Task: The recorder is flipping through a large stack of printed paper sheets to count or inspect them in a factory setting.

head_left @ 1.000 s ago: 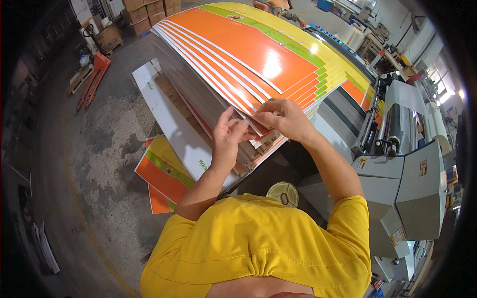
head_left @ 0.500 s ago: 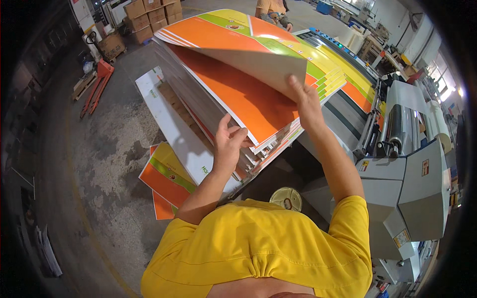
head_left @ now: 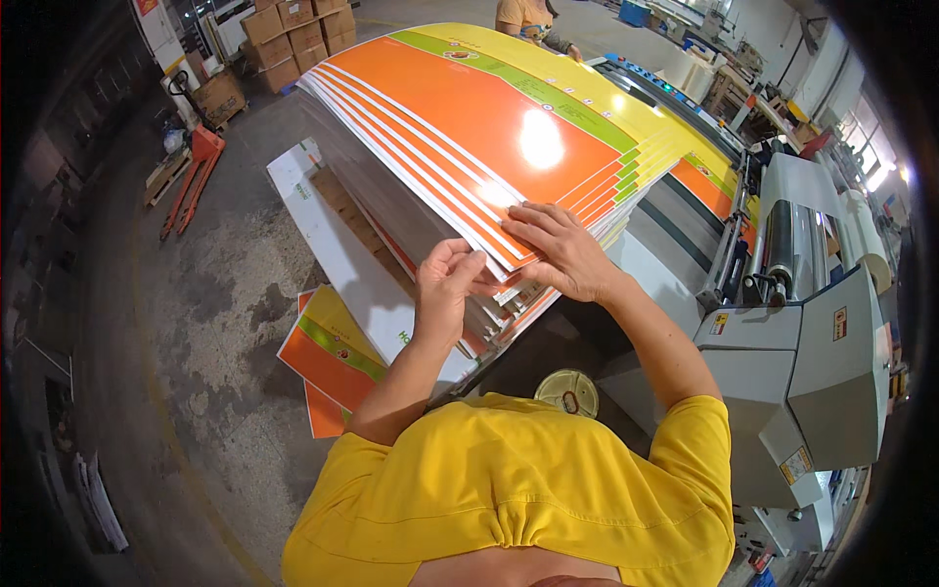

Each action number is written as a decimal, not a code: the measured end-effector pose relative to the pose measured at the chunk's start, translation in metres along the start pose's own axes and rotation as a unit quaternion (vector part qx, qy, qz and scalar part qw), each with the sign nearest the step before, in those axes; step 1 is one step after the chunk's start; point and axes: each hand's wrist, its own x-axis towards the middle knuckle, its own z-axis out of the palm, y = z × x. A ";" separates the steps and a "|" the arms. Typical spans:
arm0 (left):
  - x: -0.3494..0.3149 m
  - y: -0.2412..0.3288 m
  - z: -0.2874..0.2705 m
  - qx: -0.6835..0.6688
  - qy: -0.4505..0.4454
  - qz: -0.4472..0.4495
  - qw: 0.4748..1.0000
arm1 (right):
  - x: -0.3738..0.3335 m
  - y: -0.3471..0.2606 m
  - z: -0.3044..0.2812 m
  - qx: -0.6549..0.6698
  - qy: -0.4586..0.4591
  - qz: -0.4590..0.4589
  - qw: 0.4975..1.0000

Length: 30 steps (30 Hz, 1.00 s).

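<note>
A thick stack of large glossy printed sheets (head_left: 469, 117), orange with green and yellow bands, lies fanned out in front of me. My left hand (head_left: 445, 289) pinches the near corner edges of the upper sheets. My right hand (head_left: 558, 249) lies flat on the top sheet near that corner, fingers spread and pressing down. Both forearms reach up from my yellow shirt.
A grey laminating machine (head_left: 792, 362) with rollers stands at right. Loose orange sheets (head_left: 328, 357) and a white board (head_left: 342, 254) lie on the concrete floor at left. An orange pallet jack (head_left: 196, 166) and cardboard boxes (head_left: 298, 34) are farther back. Another person (head_left: 523, 20) stands beyond the stack.
Half a second ago my right hand held a batch of sheets lifted up; now those sheets lie flat again and the hand rests on top near the corner.
</note>
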 end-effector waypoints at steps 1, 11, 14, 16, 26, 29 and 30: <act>-0.002 0.003 0.002 -0.011 -0.009 -0.013 1.000 | -0.001 -0.001 -0.002 -0.034 0.003 -0.017 0.999; -0.004 0.031 -0.010 0.566 -0.152 0.350 0.731 | 0.049 0.015 -0.041 0.408 0.234 0.254 0.845; -0.008 0.035 -0.005 0.639 -0.191 0.369 0.647 | 0.031 0.019 -0.018 0.062 0.183 0.045 0.980; -0.002 0.035 -0.008 0.634 -0.205 0.388 0.637 | 0.021 0.018 0.000 0.037 0.130 0.057 0.989; 0.033 0.060 -0.005 0.612 -0.363 0.370 0.597 | 0.030 0.031 -0.023 0.177 0.038 0.098 0.979; 0.037 0.066 -0.001 0.597 -0.375 0.388 0.594 | 0.037 0.031 -0.033 0.230 0.053 0.149 0.960; 0.037 0.067 0.000 0.586 -0.367 0.410 0.595 | 0.038 0.029 -0.034 0.229 0.056 0.151 0.960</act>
